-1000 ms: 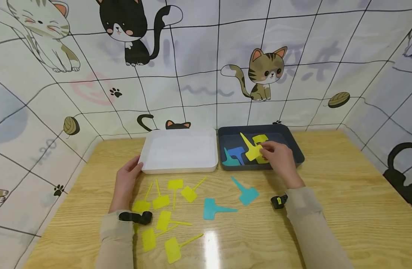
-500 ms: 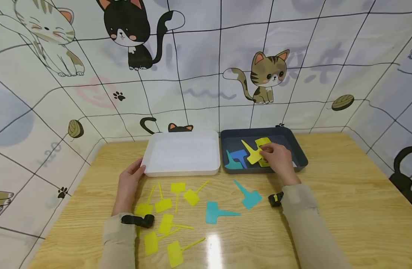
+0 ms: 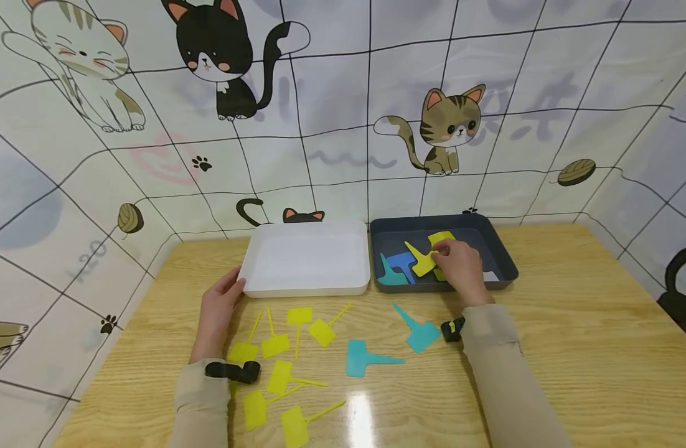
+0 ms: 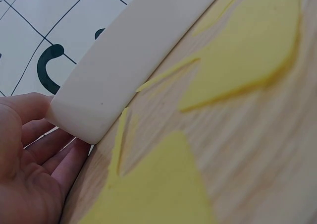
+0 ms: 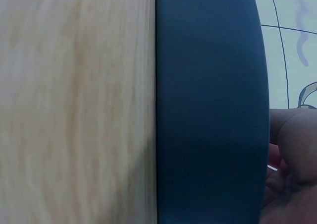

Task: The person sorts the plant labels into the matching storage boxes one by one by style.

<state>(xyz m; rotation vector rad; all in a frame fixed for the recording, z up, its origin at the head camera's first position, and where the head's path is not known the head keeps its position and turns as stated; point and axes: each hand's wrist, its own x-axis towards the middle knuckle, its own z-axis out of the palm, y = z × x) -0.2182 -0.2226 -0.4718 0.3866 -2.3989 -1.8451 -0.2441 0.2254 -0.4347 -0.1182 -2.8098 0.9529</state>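
Observation:
My right hand (image 3: pixel 462 267) pinches a yellow T-shaped plant label (image 3: pixel 422 264) by one end, over the dark tray (image 3: pixel 488 239). Inside that tray lie a blue label (image 3: pixel 401 264), a teal label (image 3: pixel 392 275) and another yellow label (image 3: pixel 441 237), partly hidden by the hand. In the right wrist view the tray's wall (image 5: pixel 213 95) hides the fingertips. At the front left corner of the white tray (image 3: pixel 306 258), my left hand (image 3: pixel 215 314) holds the edge between thumb and fingers. Nothing lies in the white tray.
Several yellow labels (image 3: pixel 295 426) with thin stems lie on the wooden table (image 3: pixel 589 348) before the white tray. Two turquoise labels, one flat (image 3: pixel 357 359) and one slanted (image 3: pixel 422 336), lie before the dark tray. A cat-patterned cloth (image 3: pixel 337 112) hangs behind both trays.
The head view has shifted slightly, so everything sits a little lower and further right. My right hand still pinches the yellow label over the dark tray; my left hand stays at the white tray's corner.

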